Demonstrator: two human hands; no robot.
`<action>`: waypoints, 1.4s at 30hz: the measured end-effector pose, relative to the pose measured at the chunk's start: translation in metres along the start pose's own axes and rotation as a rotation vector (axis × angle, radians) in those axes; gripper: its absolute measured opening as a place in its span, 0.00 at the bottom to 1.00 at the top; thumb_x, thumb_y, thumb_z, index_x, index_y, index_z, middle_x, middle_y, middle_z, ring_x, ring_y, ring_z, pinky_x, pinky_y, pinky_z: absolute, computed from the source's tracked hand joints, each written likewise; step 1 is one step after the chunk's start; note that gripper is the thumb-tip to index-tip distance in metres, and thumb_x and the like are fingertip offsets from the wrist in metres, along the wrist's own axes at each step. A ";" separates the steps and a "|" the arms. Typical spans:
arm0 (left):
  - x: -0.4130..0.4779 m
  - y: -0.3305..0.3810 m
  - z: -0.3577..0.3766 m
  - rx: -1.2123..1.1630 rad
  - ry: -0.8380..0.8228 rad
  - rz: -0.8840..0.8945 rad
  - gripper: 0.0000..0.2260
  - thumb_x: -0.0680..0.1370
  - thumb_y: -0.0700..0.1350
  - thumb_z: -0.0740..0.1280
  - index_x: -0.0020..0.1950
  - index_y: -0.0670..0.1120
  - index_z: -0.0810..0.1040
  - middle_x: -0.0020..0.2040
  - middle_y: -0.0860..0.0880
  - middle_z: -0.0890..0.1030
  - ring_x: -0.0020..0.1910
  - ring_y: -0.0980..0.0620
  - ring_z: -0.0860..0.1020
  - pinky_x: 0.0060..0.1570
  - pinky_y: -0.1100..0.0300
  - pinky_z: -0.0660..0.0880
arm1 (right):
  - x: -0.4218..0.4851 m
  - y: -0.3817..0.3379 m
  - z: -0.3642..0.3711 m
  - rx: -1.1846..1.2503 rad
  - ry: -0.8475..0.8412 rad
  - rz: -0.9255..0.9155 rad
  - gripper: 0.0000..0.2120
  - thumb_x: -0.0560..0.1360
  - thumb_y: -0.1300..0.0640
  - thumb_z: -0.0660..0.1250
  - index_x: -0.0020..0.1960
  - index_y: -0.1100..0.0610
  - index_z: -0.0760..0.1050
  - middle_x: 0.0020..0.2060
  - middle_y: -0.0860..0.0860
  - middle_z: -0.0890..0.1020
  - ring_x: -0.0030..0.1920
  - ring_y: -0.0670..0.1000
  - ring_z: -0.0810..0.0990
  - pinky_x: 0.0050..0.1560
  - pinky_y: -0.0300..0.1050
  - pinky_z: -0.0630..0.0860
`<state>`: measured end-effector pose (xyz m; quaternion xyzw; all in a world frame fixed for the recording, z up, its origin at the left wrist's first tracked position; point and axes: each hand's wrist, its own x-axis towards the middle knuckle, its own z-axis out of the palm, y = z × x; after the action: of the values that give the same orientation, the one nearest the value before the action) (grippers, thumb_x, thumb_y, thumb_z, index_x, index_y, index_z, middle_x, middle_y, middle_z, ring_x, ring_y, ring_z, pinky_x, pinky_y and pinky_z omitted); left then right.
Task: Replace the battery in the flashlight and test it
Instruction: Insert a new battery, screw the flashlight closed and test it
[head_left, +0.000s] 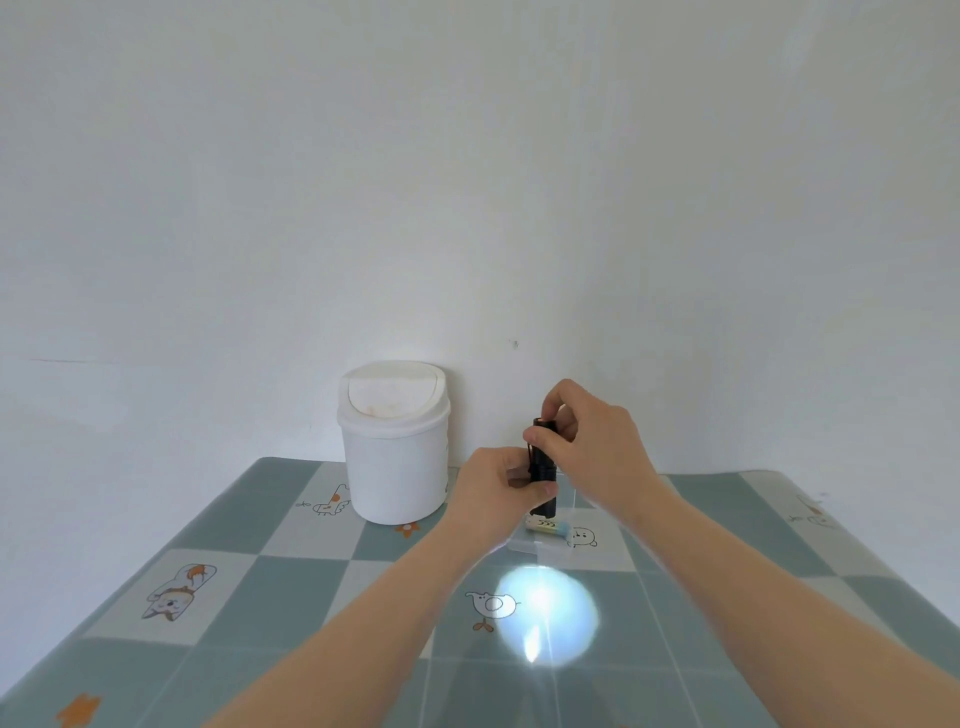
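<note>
A small black flashlight (543, 462) is held upright above the table, head pointing down. My left hand (498, 493) grips its lower body. My right hand (592, 441) pinches the tail end at the top, a finger on the orange tail button. The flashlight is lit: a bright round patch of light (545, 616) falls on the tablecloth below. A loose battery (548, 526) with a yellow and pale blue label lies on the table just under the flashlight.
A white mini bin with a swing lid (395, 441) stands at the back of the table against the wall, left of my hands. The table (260, 597) has a blue-grey and white checked cloth with cartoon animals.
</note>
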<state>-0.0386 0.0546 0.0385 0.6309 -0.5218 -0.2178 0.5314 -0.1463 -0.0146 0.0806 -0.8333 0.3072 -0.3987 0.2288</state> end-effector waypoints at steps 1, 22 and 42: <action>0.001 -0.001 -0.001 0.009 -0.009 -0.003 0.04 0.73 0.37 0.69 0.46 0.40 0.82 0.41 0.43 0.85 0.40 0.47 0.83 0.53 0.50 0.79 | 0.000 0.001 0.000 0.002 -0.006 0.000 0.07 0.70 0.54 0.69 0.44 0.53 0.71 0.33 0.51 0.80 0.36 0.52 0.78 0.40 0.44 0.74; 0.000 -0.009 0.002 0.036 -0.015 0.012 0.03 0.72 0.39 0.70 0.44 0.46 0.81 0.36 0.49 0.82 0.35 0.53 0.80 0.46 0.57 0.77 | -0.002 0.004 0.000 0.005 -0.031 -0.001 0.07 0.70 0.55 0.70 0.42 0.56 0.73 0.31 0.50 0.78 0.35 0.50 0.75 0.39 0.44 0.72; -0.004 -0.013 -0.015 0.219 -0.141 0.069 0.02 0.74 0.42 0.67 0.44 0.44 0.79 0.33 0.49 0.78 0.34 0.52 0.75 0.42 0.57 0.73 | 0.001 0.016 -0.009 0.006 -0.264 0.147 0.05 0.77 0.51 0.61 0.47 0.52 0.73 0.35 0.50 0.77 0.37 0.49 0.75 0.35 0.40 0.67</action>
<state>-0.0219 0.0632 0.0308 0.6498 -0.6000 -0.1850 0.4284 -0.1586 -0.0278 0.0766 -0.8530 0.3335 -0.2688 0.2982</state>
